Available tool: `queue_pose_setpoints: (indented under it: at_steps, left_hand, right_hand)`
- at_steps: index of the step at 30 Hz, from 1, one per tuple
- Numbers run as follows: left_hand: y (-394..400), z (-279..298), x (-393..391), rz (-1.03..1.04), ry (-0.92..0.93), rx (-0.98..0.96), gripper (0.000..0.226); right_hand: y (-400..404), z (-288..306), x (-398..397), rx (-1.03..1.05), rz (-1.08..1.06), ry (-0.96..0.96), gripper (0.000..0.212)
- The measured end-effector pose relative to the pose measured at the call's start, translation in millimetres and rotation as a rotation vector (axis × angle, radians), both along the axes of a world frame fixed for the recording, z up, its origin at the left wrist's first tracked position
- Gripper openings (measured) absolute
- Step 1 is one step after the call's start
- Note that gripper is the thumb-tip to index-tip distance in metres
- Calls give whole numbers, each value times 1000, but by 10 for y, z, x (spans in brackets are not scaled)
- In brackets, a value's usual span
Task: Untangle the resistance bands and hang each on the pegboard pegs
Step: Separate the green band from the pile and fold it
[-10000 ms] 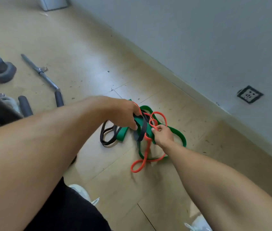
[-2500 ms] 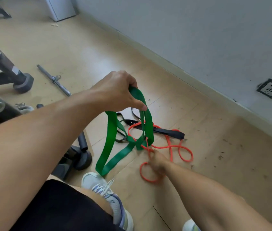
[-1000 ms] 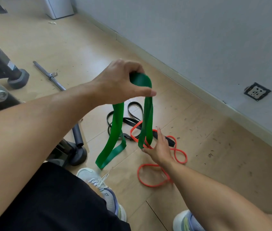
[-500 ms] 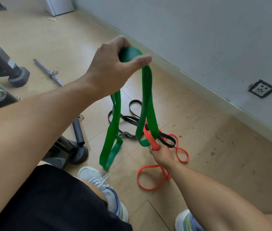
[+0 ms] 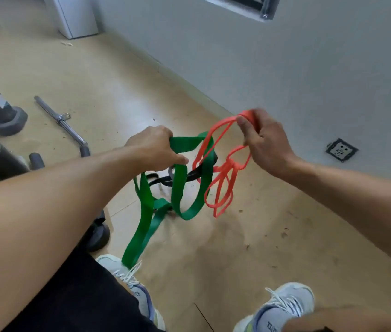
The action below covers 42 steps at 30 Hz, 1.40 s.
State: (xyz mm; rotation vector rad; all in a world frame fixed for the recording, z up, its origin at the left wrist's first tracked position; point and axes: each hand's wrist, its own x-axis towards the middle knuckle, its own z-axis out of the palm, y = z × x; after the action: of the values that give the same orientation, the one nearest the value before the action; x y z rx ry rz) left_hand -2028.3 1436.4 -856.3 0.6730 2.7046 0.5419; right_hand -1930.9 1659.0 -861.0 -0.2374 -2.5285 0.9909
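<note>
My left hand (image 5: pixel 155 149) grips the wide green band (image 5: pixel 179 188) near its top; the band hangs in long loops down to the floor by my left shoe. My right hand (image 5: pixel 265 142) holds the thin orange band (image 5: pixel 223 185) up at chest height, its loops dangling in the air. One orange strand crosses over the green band between my hands. The black band (image 5: pixel 165 182) lies on the floor behind the green one, mostly hidden. No pegboard shows in this view.
A steel bar (image 5: pixel 63 122) lies on the wooden floor at the left, beside black gym equipment feet (image 5: pixel 10 119). The grey wall carries a socket (image 5: pixel 341 149) at the right and a white cabinet (image 5: pixel 77 17) stands far back. My shoes (image 5: pixel 283 305) are at the bottom.
My right hand has lifted the orange band off the floor to the right and up. My left hand has come down with the green band. The black band stays on the floor.
</note>
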Motion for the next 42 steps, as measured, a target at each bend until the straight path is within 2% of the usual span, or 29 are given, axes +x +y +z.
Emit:
queue_pose_setpoints:
  at_steps: [4, 7, 10, 13, 16, 19, 21, 22, 24, 26, 28, 34, 38, 40, 42]
  left_hand:
    - [-18, 27, -32, 81, -7, 12, 43]
    - [-37, -21, -71, 108, 17, -78, 42]
    - [-55, -56, -72, 102, -3, -126, 42]
    - [10, -33, -30, 70, -18, -139, 44]
    - [77, 1, 33, 46, -16, -145, 42]
    - [140, 37, 77, 11, -30, -175, 49]
    - [143, 52, 87, -1, -56, -212, 57]
    - [138, 69, 88, 6, -56, -204, 59]
    - [121, 120, 80, 44, -23, -121, 57]
    - [103, 183, 75, 72, 23, -2, 51]
    - [91, 245, 102, 37, 52, 83, 42]
    - [102, 382, 178, -2, 165, 270, 33]
    - [157, 393, 209, 13, 235, 379, 39]
    - [181, 382, 204, 33, 255, 433, 39]
    - [195, 381, 195, 43, 267, 473, 40]
  right_hand:
    - [170, 228, 86, -35, -59, 206, 18]
    - [375, 379, 93, -95, -152, 359, 20]
    - [538, 452, 10, 19, -181, 141, 25]
    - [609, 455, 22, 59, -219, 205, 28]
    - [591, 509, 36, -46, -170, 261, 24]
    - [603, 654, 50, -212, -162, 521, 23]
    - [671, 641, 5, -269, -217, 550, 26]
    - [732, 574, -47, -222, -261, 436, 29]
    - [941, 273, -69, -37, -322, -13, 36]
    - [1163, -140, 46, -12, -391, -418, 40]
    - [1317, -463, 186, -2, -407, -647, 39]
    - [1510, -621, 207, 341, -383, -843, 30]
    - [1500, -685, 225, 377, -187, -1276, 23]
    - [1405, -660, 230, 433, -100, -1459, 28]
    - [1298, -668, 190, 571, -14, -1452, 42]
